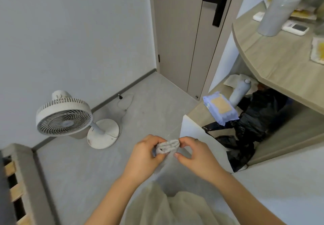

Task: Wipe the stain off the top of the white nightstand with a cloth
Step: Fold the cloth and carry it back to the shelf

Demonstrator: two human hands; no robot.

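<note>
A small grey cloth (168, 146), folded into a bundle, is held in the air between both hands over the grey floor. My left hand (146, 154) grips its left end with curled fingers. My right hand (194, 152) pinches its right end between thumb and fingertips. Just right of the hands stands a white panel (196, 137), the side of a low unit with a wooden shelf. I cannot tell which surface is the nightstand top, and no stain shows.
A white fan (64, 117) stands on the floor at left, its cable running to the wall. A purple wipes pack (220, 108), a grey bottle (240, 91) and black bags (252, 130) fill the shelf. A wooden desk (273, 56) overhangs at right. A bed frame (15, 181) sits at lower left.
</note>
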